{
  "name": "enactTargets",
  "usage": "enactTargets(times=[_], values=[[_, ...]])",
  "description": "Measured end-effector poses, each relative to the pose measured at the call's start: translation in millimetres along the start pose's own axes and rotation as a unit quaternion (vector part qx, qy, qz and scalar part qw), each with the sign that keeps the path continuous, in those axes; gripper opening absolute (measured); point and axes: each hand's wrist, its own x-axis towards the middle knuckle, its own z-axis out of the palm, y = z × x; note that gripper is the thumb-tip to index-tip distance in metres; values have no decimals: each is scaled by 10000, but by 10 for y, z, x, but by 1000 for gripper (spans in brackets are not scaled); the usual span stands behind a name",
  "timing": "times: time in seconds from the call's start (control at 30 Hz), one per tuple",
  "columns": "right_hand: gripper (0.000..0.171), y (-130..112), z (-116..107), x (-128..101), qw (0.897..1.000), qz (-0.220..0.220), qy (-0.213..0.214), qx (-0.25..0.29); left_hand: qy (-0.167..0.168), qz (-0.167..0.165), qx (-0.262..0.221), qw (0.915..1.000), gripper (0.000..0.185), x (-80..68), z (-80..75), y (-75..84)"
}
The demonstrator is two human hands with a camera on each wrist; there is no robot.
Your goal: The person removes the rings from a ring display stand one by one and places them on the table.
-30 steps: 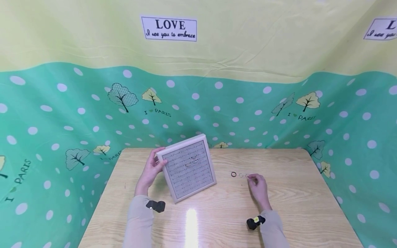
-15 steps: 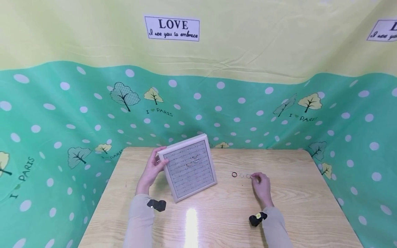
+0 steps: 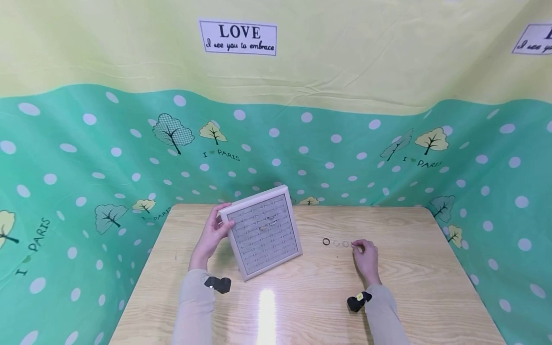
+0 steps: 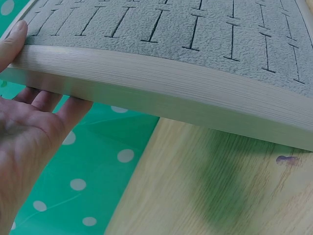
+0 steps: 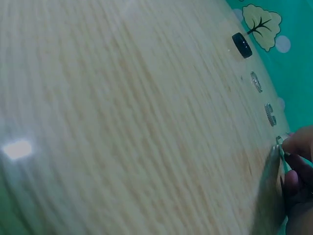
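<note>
In the head view my left hand [image 3: 210, 239] grips the upper left edge of a ring display board [image 3: 229, 242], thumb on the front and fingers behind. The white-framed board leans back; its grey slotted pad [image 4: 127, 24] shows in the left wrist view. A few rings [image 3: 272, 223] sit in its slots. My right hand [image 3: 366, 258] pinches a small silver ring [image 5: 279, 140] at the right end of a row on the table. Left of it lie two silver rings [image 3: 345, 244] and a black ring [image 3: 326, 242]. Fingers partly cover the pinched ring.
The wooden table [image 3: 414, 278] carries a bright light reflection [image 3: 266, 316] near the front. A green dotted curtain [image 3: 284, 139] hangs along the back and sides. A small purple mark [image 4: 287, 159] shows on the table in the left wrist view.
My right hand has moved slightly right, off one silver ring, which now shows fully, to the ring at the row's end. The left hand and board stay in place.
</note>
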Motion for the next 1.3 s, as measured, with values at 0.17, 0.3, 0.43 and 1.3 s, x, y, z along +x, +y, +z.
enactTargets(times=[0.17,0.3,0.43,1.3], values=[[11,20,6,-2,9999,-143,63,-16,9,-30,-4,10000,52,-3,-1,4],[11,53,12,-7,9994,-306,140,-55,22,-51,-8,10000,52,-2,0,0],[12,84,10,-7,9994,-287,164,-50,11,-49,3,10000,52,-1,-3,-7],[20,-330,22,-106,9967,-68,-254,766,-8,91,-79,9999,52,5,-14,-47]])
